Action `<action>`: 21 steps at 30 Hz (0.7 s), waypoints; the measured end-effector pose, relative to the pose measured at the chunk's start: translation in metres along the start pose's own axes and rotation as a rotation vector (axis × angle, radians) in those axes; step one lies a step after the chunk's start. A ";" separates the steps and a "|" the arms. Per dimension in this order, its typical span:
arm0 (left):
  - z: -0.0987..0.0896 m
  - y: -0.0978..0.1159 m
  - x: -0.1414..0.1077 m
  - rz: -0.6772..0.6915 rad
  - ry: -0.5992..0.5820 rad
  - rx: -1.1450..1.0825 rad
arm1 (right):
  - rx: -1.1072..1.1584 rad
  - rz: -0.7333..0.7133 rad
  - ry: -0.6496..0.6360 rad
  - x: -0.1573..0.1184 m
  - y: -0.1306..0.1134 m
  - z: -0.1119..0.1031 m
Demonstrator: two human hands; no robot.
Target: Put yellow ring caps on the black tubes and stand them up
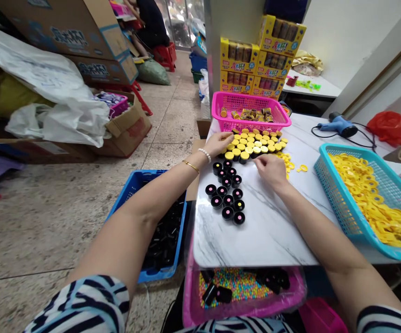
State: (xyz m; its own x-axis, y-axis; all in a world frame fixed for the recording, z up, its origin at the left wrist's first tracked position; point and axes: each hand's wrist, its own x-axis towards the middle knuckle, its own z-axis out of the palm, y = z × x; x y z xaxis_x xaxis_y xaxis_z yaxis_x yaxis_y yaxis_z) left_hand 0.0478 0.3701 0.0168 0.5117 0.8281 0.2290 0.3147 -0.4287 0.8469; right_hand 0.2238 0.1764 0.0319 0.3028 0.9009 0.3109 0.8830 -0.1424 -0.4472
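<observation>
A dense group of small black cups with yellow tops (251, 143) stands on the marbled white table (266, 240). My left hand (218, 143) lies against the group's left edge, its fingers stretched toward the yellow tops. At the front right of the group is my right hand (272, 170), its fingers curled together close to a cup; what they hold, if anything, is hidden. Nearer me stand several black cups (227, 200) without yellow tops, showing a pink or yellow dot inside. Loose yellow ring-shaped pieces (285, 162) lie beyond my right hand.
A turquoise basket (335, 210) of yellow rings stands right, a pink basket (217, 113) behind the cups. Below are a blue crate (117, 196) of black pieces and a pink tub (191, 305) of colourful beads. A blue heat gun (339, 125) lies back right. A person (152, 23) sits far off.
</observation>
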 end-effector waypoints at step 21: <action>-0.004 0.002 0.040 -0.061 -0.046 0.052 | -0.295 0.171 0.189 0.024 0.027 -0.007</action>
State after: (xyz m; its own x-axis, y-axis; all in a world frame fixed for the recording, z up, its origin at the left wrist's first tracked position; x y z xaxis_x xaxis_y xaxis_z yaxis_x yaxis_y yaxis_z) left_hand 0.0661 0.4035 0.0294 0.5262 0.8363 0.1543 0.3871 -0.3970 0.8322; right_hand 0.2577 0.1916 0.0334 0.4905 0.7668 0.4140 0.8712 -0.4204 -0.2535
